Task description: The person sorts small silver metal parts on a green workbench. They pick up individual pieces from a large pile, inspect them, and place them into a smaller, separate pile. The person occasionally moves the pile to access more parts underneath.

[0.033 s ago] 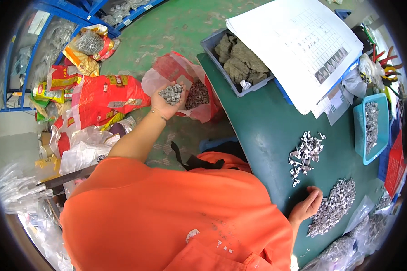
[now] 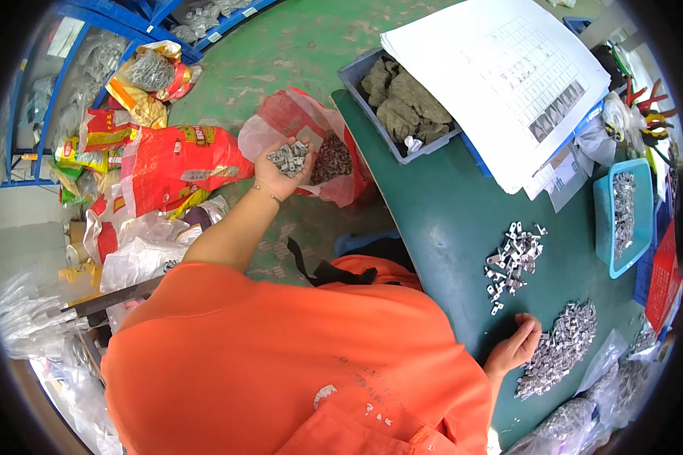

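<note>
My left hand point(image 2: 282, 171) is turned palm up and cupped around a handful of small grey metal pieces point(image 2: 290, 158). It is held at the mouth of an open red and white sack point(image 2: 269, 121), which contains small brownish pieces point(image 2: 331, 161). On the green table point(image 2: 440, 243), my right hand point(image 2: 517, 345) rests with curled fingers; whether anything is inside them is hidden. Right beside it lies a large heap of small silvery metal pieces point(image 2: 560, 349). A smaller, looser group of metal tabs point(image 2: 514, 262) is spread farther up the table.
A grey bin point(image 2: 432, 152) with dark cloths and a stack of printed sheets point(image 2: 501, 83) occupy the far end. Toward the right are a turquoise basket point(image 2: 605, 227) of metal pieces and several pliers point(image 2: 653, 106). Red sacks point(image 2: 178, 163) and plastic bags crowd the floor at left.
</note>
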`<state>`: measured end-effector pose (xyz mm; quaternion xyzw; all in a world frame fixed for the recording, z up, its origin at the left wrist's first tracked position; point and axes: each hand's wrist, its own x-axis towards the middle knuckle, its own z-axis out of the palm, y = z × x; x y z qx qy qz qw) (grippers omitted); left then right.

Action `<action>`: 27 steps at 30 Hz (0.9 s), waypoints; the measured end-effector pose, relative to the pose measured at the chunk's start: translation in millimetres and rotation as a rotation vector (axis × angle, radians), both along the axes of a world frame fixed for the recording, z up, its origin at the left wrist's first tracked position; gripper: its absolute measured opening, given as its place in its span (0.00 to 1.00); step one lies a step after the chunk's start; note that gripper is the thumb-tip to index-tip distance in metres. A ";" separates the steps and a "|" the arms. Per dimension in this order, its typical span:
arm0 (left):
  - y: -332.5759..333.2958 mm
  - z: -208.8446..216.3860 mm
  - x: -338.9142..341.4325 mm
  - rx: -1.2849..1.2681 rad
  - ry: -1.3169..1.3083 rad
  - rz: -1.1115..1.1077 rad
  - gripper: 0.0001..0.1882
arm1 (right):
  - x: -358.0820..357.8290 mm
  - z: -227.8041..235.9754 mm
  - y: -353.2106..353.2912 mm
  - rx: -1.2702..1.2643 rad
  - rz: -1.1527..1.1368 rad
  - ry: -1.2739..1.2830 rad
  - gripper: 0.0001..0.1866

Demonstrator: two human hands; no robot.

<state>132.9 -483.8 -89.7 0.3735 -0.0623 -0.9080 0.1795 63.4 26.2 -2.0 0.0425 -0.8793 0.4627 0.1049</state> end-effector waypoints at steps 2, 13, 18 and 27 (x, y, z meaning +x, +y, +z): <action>0.3 -1.6 -2.7 -0.003 -0.003 0.004 0.12 | -0.3 -0.2 -0.4 0.019 0.004 0.009 0.13; -1.7 -1.0 -4.0 -0.006 -0.043 0.017 0.14 | 0.3 1.8 -3.0 0.026 -0.003 -0.007 0.12; 0.7 3.1 -4.2 0.011 -0.031 0.017 0.14 | 0.2 0.3 -0.2 0.028 0.003 -0.021 0.12; -5.0 1.8 -10.5 -0.050 -0.079 -0.009 0.14 | -0.3 -1.6 1.6 0.029 0.009 0.008 0.12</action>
